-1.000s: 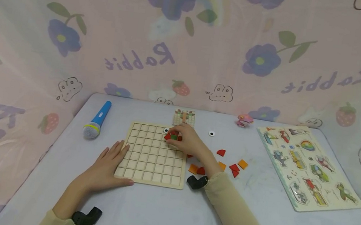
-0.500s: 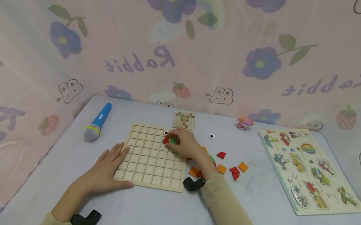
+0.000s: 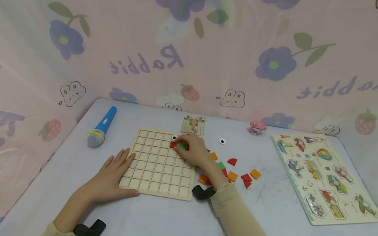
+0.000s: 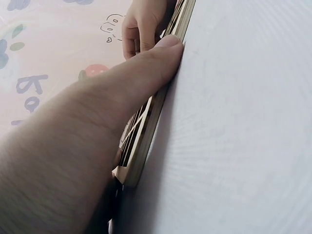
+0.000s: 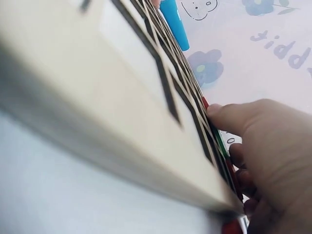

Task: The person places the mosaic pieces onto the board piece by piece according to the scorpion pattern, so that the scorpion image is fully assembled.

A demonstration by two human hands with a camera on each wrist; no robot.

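Observation:
A wooden grid board point(image 3: 152, 175) lies on the white table. My left hand point(image 3: 111, 177) rests along its left edge, fingers straight; its thumb crosses the front corner in the left wrist view. Over the board's upper right part, my right hand point(image 3: 193, 148) pinches a small red tile point(image 3: 173, 145) down in a grid square, thumb tip on it. Beside that tile a green tile point(image 3: 181, 145) shows, partly behind the fingers. A round eye piece point(image 3: 174, 137) sits in the top row just above. The hand hides the squares farther right.
Loose tiles, including an orange square point(image 3: 255, 174) and a red quarter-round point(image 3: 232, 161), lie right of the board. Another eye piece point(image 3: 222, 141) is behind them. A pattern card point(image 3: 193, 125), a toy microphone point(image 3: 101, 128), a pink figurine point(image 3: 257, 127) and a picture puzzle point(image 3: 328, 180) surround the board.
The red tile under my right fingertips has turned from tilted to square with the grid. My right hand has shifted only slightly; the left hand stays on the board's edge.

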